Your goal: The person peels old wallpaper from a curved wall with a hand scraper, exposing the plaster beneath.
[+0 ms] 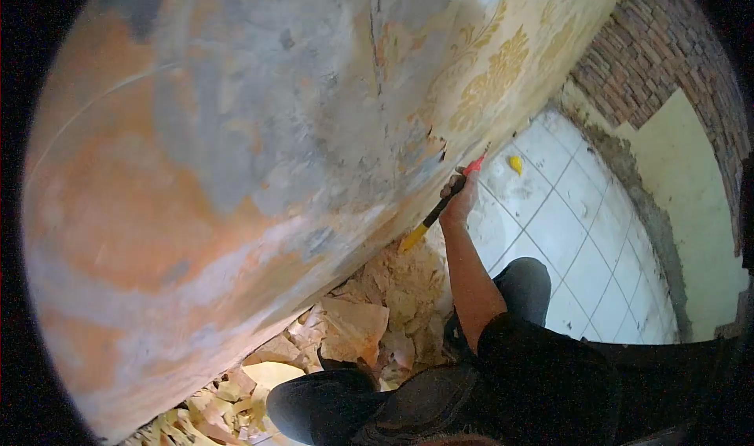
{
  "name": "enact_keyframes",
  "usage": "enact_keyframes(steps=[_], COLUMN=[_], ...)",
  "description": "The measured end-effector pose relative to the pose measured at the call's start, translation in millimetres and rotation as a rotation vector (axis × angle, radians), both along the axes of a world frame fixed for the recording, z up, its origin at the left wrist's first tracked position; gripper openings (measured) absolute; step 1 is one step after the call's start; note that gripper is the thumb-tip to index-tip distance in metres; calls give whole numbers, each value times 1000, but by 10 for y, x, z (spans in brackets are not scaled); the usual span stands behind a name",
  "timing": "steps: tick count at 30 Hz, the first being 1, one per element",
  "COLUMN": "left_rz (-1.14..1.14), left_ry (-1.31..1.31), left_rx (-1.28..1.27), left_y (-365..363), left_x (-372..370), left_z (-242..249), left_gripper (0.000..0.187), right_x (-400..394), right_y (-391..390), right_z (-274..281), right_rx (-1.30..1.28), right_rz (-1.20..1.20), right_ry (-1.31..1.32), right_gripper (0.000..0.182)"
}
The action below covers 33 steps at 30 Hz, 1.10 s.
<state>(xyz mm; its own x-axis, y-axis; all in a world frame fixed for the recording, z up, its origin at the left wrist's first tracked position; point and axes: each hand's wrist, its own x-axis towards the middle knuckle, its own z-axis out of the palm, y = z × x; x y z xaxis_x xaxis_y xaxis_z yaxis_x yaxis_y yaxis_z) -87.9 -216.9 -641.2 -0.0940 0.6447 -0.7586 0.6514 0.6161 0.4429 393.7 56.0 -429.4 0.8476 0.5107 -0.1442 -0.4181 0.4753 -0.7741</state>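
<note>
My right hand (460, 198) is wrapped around a long-handled scraper (440, 206) with a red head, a black grip and a yellow handle end. The red head points away from me, low along the wall (259, 155), near its foot by the tiles. Patterned wallpaper (495, 69) in cream and gold still covers the far stretch of the wall, and a torn edge with dark flakes shows close to the scraper. Nearer to me the surface is bare, patchy grey and orange plaster with a dark crack. My left hand is out of sight.
Torn wallpaper scraps (353, 328) lie heaped along the wall's foot, around my bent knees (525, 285). White floor tiles (573, 218) stretch to the right, with a small yellow piece (515, 165) on them. Brick-patterned covering (652, 53) borders a pale patch beyond.
</note>
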Motion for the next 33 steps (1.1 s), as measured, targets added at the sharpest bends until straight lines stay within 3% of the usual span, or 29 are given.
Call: enact_keyframes(steps=[8, 11, 13, 15, 16, 17, 19, 20, 21, 22, 23, 26, 30, 33], left_rz=[95, 164, 282, 490, 336, 580, 573, 631, 554, 476, 409, 202, -35, -94], left_ry=[22, 5, -81, -227, -313, -412, -201, -245, -275, -306, -391, -565, -791, -921], left_rx=[106, 225, 480, 873, 910, 975, 1258, 1241, 1319, 1393, 1387, 1247, 968, 808], left_y=[-558, -779, -742, -453, -188, 127, 459, 611, 700, 779, 839, 1013, 1356, 1697], left_x=[-110, -389, -827, -1426, -1312, -1144, -429, -164, 38, 244, 491, 1269, 2294, 2920], left_z=[25, -45, -178, -398, 534, 1103, 2490, 3041, 3394, 3643, 3828, 3982, 3724, 3471], left_gripper=[33, 34, 35, 36, 36, 37, 36, 37, 37, 36, 35, 33, 33, 40], right_x=[-128, 20, 156, 361, 531, 701, 968, 1089, 1199, 1309, 1384, 1530, 1433, 1508], right_y=[-153, -337, -451, -610, -602, -602, -640, -670, -732, -797, -846, -761, -723, -602], right_z=[402, 715, 991, 1415, 1511, 1593, 1789, 1892, 1975, 2042, 2057, 1855, 1640, 1389], right_rx=[184, 138, 192, 81, 79, 73, 32, -8, -4, -163, -331, -464, -568, -751], right_rz=[20, -16, 35, 97, 134, 171, 244, 319, 308, 364, 425, 474, 587, 629], right_ry=[22, -4, -196, -446, -588, -728, -864, -1005, -1003, -1121, -1231, -1257, -1174, -1345], right_gripper=[37, 31, 26, 23, 24, 26, 31, 37, 37, 43, 49, 57, 62, 64])
